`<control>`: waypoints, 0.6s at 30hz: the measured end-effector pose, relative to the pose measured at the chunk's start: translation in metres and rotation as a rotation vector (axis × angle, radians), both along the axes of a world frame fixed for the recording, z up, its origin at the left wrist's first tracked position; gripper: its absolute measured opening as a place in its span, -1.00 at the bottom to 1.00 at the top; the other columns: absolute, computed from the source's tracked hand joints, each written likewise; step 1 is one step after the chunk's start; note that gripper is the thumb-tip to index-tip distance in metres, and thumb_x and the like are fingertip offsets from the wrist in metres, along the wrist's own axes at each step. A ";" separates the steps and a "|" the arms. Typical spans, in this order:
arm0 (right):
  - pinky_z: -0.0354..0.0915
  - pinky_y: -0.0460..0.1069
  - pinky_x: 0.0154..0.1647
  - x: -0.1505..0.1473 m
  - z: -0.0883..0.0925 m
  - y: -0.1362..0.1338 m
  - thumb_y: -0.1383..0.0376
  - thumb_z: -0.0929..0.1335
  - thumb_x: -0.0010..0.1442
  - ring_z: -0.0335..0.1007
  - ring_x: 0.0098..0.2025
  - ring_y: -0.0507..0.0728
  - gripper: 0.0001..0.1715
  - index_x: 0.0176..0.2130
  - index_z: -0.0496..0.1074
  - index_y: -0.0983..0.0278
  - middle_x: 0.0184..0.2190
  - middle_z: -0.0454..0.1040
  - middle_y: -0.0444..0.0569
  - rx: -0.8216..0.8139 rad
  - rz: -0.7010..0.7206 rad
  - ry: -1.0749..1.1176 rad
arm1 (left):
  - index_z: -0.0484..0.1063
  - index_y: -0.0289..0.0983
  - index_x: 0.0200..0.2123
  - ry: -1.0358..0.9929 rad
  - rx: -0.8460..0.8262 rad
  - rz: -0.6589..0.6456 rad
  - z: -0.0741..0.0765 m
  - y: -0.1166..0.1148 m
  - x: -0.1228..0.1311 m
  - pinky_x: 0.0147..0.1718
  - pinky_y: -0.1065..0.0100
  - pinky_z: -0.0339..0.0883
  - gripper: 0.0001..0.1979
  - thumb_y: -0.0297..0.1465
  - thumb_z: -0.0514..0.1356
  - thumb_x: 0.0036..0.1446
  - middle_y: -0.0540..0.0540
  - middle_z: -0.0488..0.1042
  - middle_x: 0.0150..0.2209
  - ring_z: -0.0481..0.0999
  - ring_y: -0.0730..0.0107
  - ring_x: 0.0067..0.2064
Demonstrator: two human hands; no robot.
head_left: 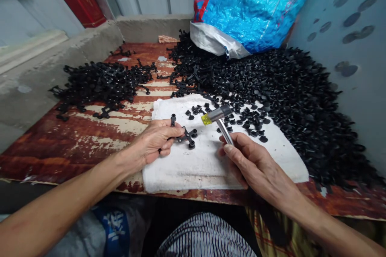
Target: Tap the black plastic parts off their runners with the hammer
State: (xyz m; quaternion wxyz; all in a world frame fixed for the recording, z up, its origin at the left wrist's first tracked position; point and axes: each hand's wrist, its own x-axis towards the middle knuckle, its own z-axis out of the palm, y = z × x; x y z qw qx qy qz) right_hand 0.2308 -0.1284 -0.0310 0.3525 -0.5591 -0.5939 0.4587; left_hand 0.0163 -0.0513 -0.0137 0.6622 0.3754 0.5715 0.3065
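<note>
My left hand (159,138) is closed on a black plastic bracket (187,135) with several arms and round ends, held low over a white cloth (193,172). In my right hand (247,154) is a small mallet (217,114) with a metal handle; one face of its head is yellow, the other dark. The mallet head is raised beside the bracket, apart from it. Small black round-headed plugs (251,122) lie scattered on the cloth, just beyond the mallet.
A large heap of black plugs (304,108) covers the right side of the table (99,140). At the left is a pile of black brackets (105,82). A blue sack (250,8) rests behind the heap. A low concrete ledge (90,44) borders the back left; a red box (83,6) stands there.
</note>
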 end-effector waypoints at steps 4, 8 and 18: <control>0.40 0.13 0.04 -0.002 0.017 -0.007 0.37 0.23 0.31 0.45 0.03 0.22 -0.56 0.16 0.30 0.19 0.05 0.49 0.10 0.438 0.036 -0.225 | 0.35 -0.32 -0.56 0.060 0.003 0.012 0.004 -0.001 0.003 -0.81 0.60 -0.20 -0.82 -0.62 0.22 0.01 0.14 0.19 -0.70 -0.01 0.75 -0.78; 0.41 0.12 0.06 -0.002 0.017 -0.012 0.52 0.18 0.28 0.49 -0.01 0.19 -0.20 0.40 -0.02 0.04 0.13 0.43 0.07 0.663 0.040 -0.328 | 0.31 -0.30 -0.57 0.091 0.003 0.003 0.004 -0.002 0.006 -0.81 0.59 -0.22 -0.78 -0.62 0.21 0.04 0.18 0.09 -0.74 -0.05 0.73 -0.78; 0.50 0.13 -0.16 0.002 0.005 -0.009 0.49 0.18 0.24 0.51 -0.16 0.21 -0.12 0.44 -0.14 0.10 0.06 0.48 0.14 0.557 0.154 -0.448 | 0.31 -0.30 -0.57 0.088 -0.007 0.035 0.006 -0.003 0.005 -0.81 0.60 -0.23 -0.79 -0.63 0.21 0.02 0.19 0.09 -0.77 -0.06 0.72 -0.79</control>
